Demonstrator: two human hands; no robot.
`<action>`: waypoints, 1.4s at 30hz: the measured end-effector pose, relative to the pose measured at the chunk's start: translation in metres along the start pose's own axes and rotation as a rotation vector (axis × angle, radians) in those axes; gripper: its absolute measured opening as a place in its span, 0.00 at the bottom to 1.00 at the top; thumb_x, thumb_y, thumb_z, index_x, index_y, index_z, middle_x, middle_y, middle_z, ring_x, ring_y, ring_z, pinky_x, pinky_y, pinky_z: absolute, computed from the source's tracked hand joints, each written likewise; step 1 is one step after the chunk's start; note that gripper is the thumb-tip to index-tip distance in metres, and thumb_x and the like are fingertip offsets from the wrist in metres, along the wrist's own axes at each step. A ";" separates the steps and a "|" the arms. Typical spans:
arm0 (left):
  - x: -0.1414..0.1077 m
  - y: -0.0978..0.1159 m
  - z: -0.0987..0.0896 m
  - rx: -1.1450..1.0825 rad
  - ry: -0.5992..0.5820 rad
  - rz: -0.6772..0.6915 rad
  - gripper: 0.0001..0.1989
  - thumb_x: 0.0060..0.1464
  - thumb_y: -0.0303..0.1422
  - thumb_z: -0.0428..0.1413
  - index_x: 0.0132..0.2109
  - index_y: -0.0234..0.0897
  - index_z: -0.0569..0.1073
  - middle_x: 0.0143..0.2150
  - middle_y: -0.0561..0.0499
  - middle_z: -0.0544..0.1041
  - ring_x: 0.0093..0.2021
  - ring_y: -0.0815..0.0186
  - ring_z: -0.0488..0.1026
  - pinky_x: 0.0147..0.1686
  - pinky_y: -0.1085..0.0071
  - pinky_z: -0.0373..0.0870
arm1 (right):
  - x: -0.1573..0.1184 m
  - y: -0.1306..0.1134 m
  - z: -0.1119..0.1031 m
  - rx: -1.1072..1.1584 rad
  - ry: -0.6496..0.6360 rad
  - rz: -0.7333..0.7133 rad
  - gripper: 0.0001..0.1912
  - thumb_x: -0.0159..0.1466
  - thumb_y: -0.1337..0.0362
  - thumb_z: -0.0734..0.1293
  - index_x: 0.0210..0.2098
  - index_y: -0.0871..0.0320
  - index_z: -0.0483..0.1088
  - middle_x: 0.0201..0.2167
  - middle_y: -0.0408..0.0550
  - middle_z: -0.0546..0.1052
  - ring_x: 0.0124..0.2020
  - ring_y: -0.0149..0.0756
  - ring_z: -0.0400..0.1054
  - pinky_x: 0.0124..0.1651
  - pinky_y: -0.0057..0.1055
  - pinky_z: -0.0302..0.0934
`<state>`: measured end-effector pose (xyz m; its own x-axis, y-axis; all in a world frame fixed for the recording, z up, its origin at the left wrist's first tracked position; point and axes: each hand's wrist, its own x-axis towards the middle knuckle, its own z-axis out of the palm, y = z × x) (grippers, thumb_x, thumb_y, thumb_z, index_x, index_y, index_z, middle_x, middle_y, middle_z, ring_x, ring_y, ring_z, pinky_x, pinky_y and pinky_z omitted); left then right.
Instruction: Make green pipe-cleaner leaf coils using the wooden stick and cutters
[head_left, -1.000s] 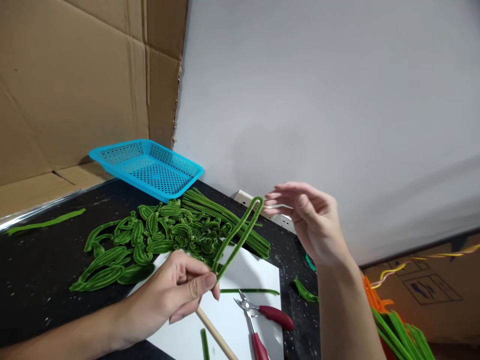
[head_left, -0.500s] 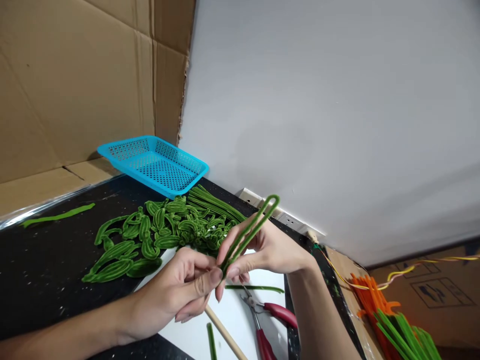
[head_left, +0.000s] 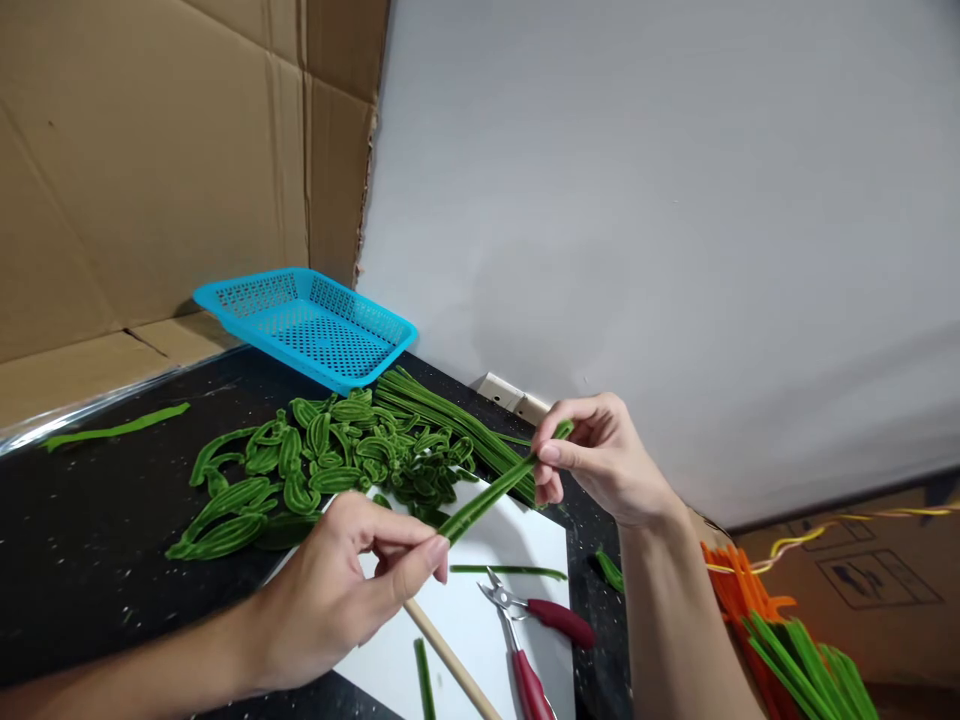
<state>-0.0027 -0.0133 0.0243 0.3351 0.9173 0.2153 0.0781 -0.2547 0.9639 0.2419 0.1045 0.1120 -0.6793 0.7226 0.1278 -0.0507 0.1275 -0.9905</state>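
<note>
A green pipe cleaner [head_left: 491, 494], folded double, stretches on a slant between my two hands above the white sheet [head_left: 536, 540]. My left hand [head_left: 349, 590] pinches its lower end between thumb and forefinger. At the upper, looped end, my right hand [head_left: 600, 460] has thumb and fingers closed on it. Below lie red-handled nippers [head_left: 517, 635] with their jaws apart, a wooden stick [head_left: 454, 665] partly hidden by my left hand, and two short green pipe cleaner pieces [head_left: 510, 572]. Behind my left hand spreads a heap of bent green leaf shapes [head_left: 322, 455].
A blue perforated basket [head_left: 315, 335] stands at the back by the cardboard and wall. A bundle of green pipe cleaners [head_left: 442, 415] lies beside the heap. Wall sockets [head_left: 502, 392] are behind my right hand. Orange stems [head_left: 742, 580] and light green stems [head_left: 810, 660] stand at lower right.
My right hand has moved up and right, away from my left, and now grips the looped end. The pipe cleaner's two strands now lie close together, pulled straight.
</note>
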 end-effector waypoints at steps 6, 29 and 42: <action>0.004 -0.007 -0.003 0.213 0.036 0.222 0.22 0.67 0.29 0.51 0.23 0.37 0.59 0.23 0.58 0.49 0.22 0.72 0.49 0.25 0.69 0.49 | 0.005 -0.004 0.003 -0.158 0.100 0.148 0.09 0.56 0.66 0.81 0.30 0.63 0.80 0.23 0.50 0.82 0.21 0.34 0.77 0.25 0.25 0.73; 0.013 -0.005 -0.005 -0.444 -0.296 -0.374 0.25 0.68 0.46 0.49 0.55 0.26 0.75 0.40 0.36 0.83 0.30 0.60 0.78 0.24 0.72 0.69 | 0.004 -0.013 0.031 -0.534 -0.222 0.266 0.07 0.68 0.64 0.67 0.40 0.60 0.77 0.30 0.47 0.81 0.31 0.34 0.76 0.35 0.30 0.70; 0.012 -0.014 -0.002 -0.381 -0.299 -0.577 0.19 0.68 0.48 0.51 0.51 0.37 0.61 0.24 0.58 0.69 0.16 0.73 0.61 0.13 0.80 0.49 | 0.014 0.008 0.064 -1.001 -0.329 0.218 0.13 0.60 0.73 0.63 0.26 0.58 0.78 0.22 0.44 0.77 0.23 0.29 0.66 0.29 0.29 0.55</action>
<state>-0.0013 0.0017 0.0140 0.5841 0.7371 -0.3399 0.0063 0.4147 0.9100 0.1851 0.0727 0.1022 -0.7725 0.5976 -0.2145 0.6163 0.6243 -0.4800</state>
